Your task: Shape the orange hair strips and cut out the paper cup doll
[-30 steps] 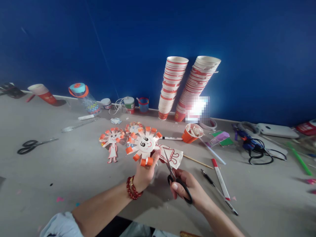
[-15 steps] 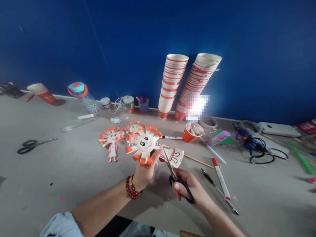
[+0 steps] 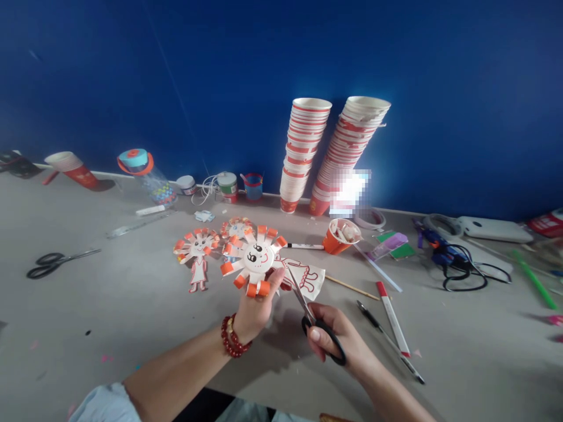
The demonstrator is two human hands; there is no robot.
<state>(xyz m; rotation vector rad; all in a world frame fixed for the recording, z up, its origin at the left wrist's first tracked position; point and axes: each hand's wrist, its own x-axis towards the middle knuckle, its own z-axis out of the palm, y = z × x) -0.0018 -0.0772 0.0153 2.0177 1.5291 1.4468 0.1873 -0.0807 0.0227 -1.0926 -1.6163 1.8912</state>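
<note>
My left hand [image 3: 258, 305], with a red bead bracelet at the wrist, grips a paper-cup doll [image 3: 260, 258] whose round smiling face is ringed by curled orange-and-white strips. From its head a white paper piece [image 3: 310, 278] with a red-outlined dress and legs stretches to the right. In my right hand [image 3: 332, 331] is a pair of black-handled scissors [image 3: 305, 305], the blades pointing up-left against the paper by the dress. A finished-looking smaller doll [image 3: 199, 258] lies to the left, and another curled-strip head [image 3: 236, 227] sits behind.
Two tall stacks of paper cups [image 3: 303, 158] lean near the blue wall. An orange cup of scraps [image 3: 341, 237] stands beyond the paper. A red marker [image 3: 393, 319] and black pen [image 3: 389, 340] lie right; other scissors [image 3: 61, 261] lie left, and a blue glue gun [image 3: 440, 249] sits far right.
The view has shifted slightly. Both hands keep nearly the same position, with the scissors still at the paper and the doll still in my left hand.
</note>
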